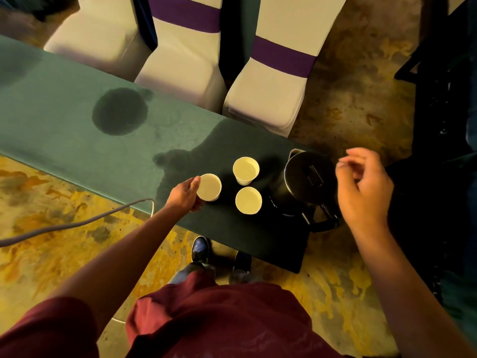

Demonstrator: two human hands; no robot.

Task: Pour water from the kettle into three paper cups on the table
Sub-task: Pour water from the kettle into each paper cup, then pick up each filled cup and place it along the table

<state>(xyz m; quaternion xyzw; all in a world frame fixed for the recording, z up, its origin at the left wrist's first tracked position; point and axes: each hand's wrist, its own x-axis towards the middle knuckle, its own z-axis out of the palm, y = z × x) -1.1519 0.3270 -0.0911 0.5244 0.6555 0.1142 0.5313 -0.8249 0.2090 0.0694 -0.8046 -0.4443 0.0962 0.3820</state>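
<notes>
While the left hand (186,195) wraps one white paper cup (209,187) on the green-clothed table (64,130), two more white paper cups (246,170) stand beside the black lidded kettle (307,184); the right hand (362,187) hovers loosely curled, empty, by its handle.

Between the hands, two paper cups (247,186) and the black kettle (307,184) crowd the surface (64,120). The left hand (184,196) grips a third cup (209,187), just beside them. The right hand (364,187) hovers loosely curled past the kettle's far side. Left of the left hand the green cloth lies bare, apart from a dark wet patch (120,111).
</notes>
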